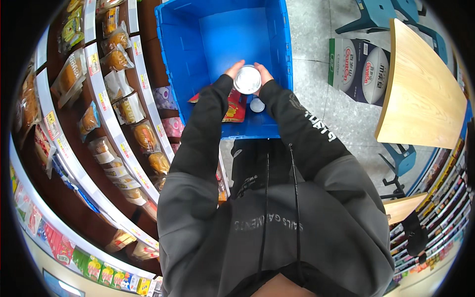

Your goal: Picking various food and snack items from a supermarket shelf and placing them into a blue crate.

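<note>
Over blue crate (188, 59): both hands round white can (247, 79); arms outstretched

Left hand (233, 70): at the left side of a round white lidded container (247, 79), fingers against its rim.
Right hand (262, 72): at the container's right side, so both hands hold it between them.
Container position: over the open blue plastic crate (180, 54), near its front wall.
Crate contents: a red flat packet (235, 109) and a second small white round tub (257, 105), just below the hands.
Left of crate: curved shelves (106, 106) of wrapped bread and snacks.
Right: printed cardboard box (358, 69) on the tiled floor, beside a light wooden table (420, 94).
</note>
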The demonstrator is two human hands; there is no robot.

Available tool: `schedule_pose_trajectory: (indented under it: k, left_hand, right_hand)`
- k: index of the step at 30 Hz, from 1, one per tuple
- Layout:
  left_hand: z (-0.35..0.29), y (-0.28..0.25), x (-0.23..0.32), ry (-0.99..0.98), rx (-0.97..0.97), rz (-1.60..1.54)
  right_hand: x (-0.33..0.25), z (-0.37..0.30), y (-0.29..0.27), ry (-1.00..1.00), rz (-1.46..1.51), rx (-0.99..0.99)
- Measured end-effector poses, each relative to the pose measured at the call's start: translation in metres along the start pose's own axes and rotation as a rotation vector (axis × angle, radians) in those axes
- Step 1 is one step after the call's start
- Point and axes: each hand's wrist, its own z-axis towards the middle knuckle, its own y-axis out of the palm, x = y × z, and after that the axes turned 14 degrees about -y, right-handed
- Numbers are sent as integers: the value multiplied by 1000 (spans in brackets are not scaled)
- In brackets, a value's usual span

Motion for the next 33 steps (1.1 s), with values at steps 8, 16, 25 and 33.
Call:
schedule_pose_trajectory:
  k: [8, 16, 25, 33]
  left_hand:
    - [73, 53, -20, 352, 140, 530]
    - [113, 46, -59, 260, 472, 470]
    - [120, 37, -72, 118, 692, 412]
    - [115, 44, -65, 218, 785, 488]
  right_hand:
    - [65, 121, -157, -196, 45, 148]
    - [61, 85, -134, -247, 56, 544]
    - [93, 105, -187, -191, -271, 527]
    - [123, 140, -203, -183, -130, 265]
